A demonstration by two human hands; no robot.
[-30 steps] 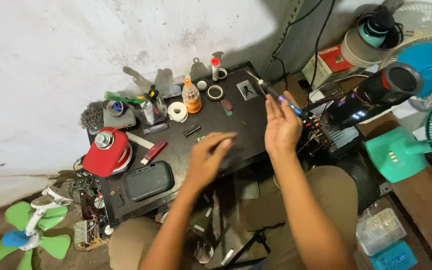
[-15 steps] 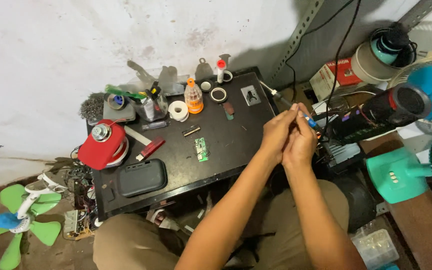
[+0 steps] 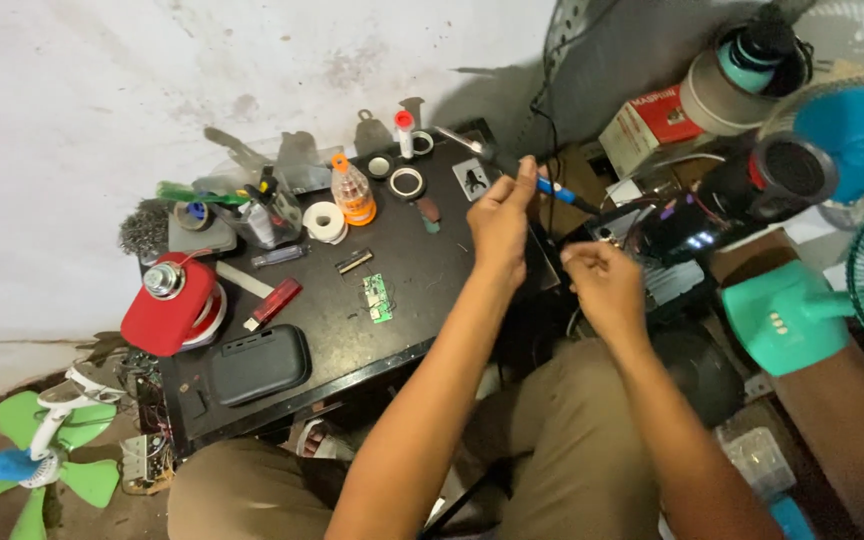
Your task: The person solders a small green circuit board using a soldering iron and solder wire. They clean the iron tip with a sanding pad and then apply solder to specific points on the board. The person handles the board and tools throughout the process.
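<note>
From the head view, our left hand (image 3: 500, 222) pinches the blue-handled soldering iron (image 3: 562, 193) above the black table's (image 3: 422, 290) right edge. Our right hand (image 3: 602, 285) is loosely curled beside it; whether it holds anything we cannot tell. Keep the tip steady, clear of the wires (image 3: 642, 235).

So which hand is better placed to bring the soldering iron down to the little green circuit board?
Left, probably. The left hand grips the soldering iron over the black table, nearer the green circuit board; the right hand is beyond the table's edge.
</note>
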